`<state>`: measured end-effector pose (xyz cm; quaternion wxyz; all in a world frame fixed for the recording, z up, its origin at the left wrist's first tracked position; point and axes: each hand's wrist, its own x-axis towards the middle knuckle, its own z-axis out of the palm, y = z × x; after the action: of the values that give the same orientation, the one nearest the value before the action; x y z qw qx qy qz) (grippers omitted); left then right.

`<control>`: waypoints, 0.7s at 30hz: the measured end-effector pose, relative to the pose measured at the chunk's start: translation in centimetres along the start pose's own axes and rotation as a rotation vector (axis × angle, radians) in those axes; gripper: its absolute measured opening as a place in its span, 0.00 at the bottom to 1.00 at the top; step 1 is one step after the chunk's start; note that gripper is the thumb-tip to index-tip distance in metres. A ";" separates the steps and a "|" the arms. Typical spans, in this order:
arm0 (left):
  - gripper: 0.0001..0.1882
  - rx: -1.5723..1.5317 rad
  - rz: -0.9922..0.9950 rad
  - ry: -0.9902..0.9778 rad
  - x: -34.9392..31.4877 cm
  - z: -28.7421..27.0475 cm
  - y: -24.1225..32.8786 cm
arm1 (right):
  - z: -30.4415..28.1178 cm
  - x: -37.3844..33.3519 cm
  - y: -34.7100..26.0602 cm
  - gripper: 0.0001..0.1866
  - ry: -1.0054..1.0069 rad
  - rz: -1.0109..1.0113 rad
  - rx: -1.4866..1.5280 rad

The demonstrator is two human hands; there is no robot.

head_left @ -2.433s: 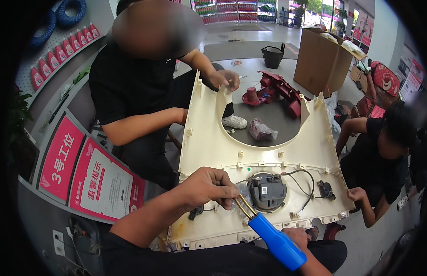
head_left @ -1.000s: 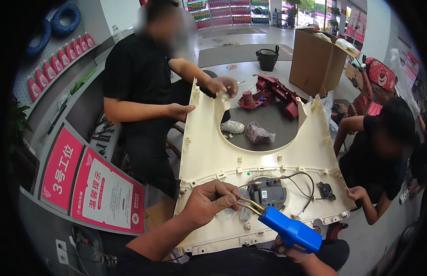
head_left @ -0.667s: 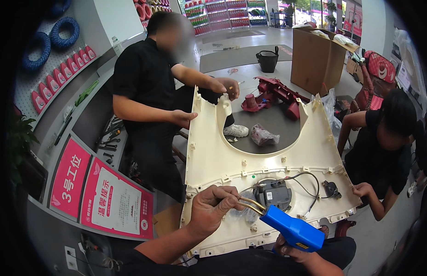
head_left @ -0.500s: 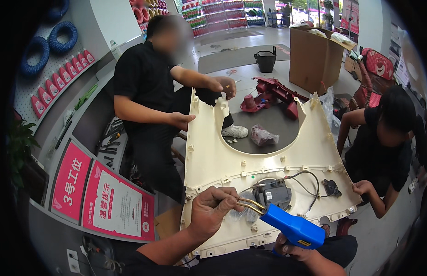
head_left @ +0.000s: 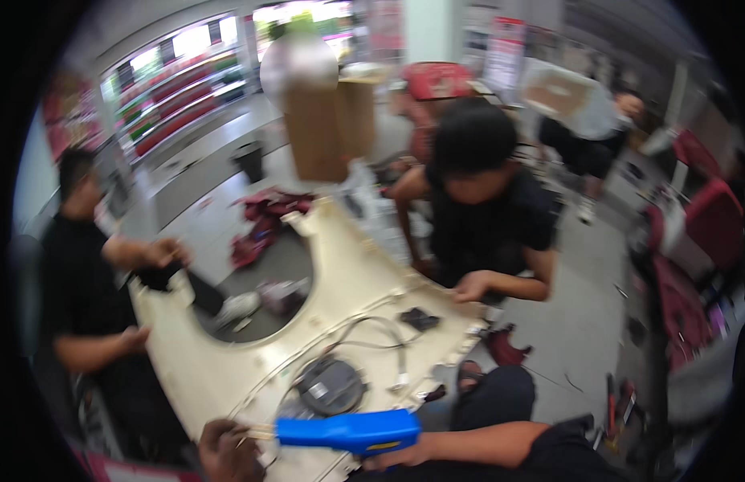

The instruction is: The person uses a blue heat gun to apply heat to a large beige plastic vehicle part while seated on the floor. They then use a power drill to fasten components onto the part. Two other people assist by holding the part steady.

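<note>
My right hand (head_left: 400,458) is wrapped round the grip of a blue hand tool (head_left: 348,430) with two brass-coloured prongs (head_left: 261,431), held level and pointing left. My left hand (head_left: 228,450) is closed at the prong tips; whatever its fingers pinch is blurred and too small to make out. Below both hands lies a large cream plastic panel (head_left: 220,377) with a big rounded cut-out along its far side. On it sit a round black part (head_left: 332,387), a thin black cable (head_left: 372,325) and a small black fitting (head_left: 419,319).
A person at the left (head_left: 83,281) has a hand at the panel's left edge. Another person (head_left: 485,201) crouches at the right, a hand on its right edge. Dark red plastic parts (head_left: 264,221) lie on the floor beyond. A cardboard box (head_left: 316,132) and black bucket (head_left: 248,161) stand farther back.
My view has swung to the right and blurred, so the panel and both hands now appear farther left. The tool lies more level, prongs still at my left fingers.
</note>
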<state>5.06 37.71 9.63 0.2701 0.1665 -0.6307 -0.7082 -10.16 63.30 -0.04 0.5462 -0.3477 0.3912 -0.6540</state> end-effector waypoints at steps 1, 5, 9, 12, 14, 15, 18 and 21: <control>0.20 -0.136 -0.095 -0.044 1.1 0.7 -0.8 | -0.1 0.3 -0.1 0.15 -0.010 -0.032 0.030; 0.22 -0.013 -0.166 0.023 0.1 -1.8 -0.9 | 0.2 0.3 -1.3 0.13 0.141 -0.079 0.035; 0.18 0.001 -0.202 -0.048 1.6 -2.7 -0.3 | -0.1 1.8 -0.5 0.13 0.077 -0.178 0.028; 0.16 -0.082 -0.244 -0.113 4.1 -4.0 -1.4 | 0.5 2.2 -0.6 0.12 0.153 -0.175 0.129; 0.18 -0.005 -0.280 -0.135 6.4 -3.3 -1.5 | 0.5 2.9 0.0 0.09 0.230 -0.153 0.182; 0.19 -0.014 -0.272 -0.171 7.2 -2.2 -1.1 | 0.7 3.3 -0.4 0.08 0.238 -0.165 0.244; 0.21 0.065 -0.317 -0.077 11.2 -1.1 -2.8 | 0.3 4.7 -2.0 0.10 0.323 -0.188 0.292; 0.16 0.745 -0.012 -0.222 16.4 -3.2 -8.1 | 0.8 5.9 -4.1 0.14 0.453 -0.160 0.391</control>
<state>-7.59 25.85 2.90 0.1169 0.1791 -0.8692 -0.4458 -12.20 57.77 4.15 0.4483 -0.1112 0.3411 -0.8188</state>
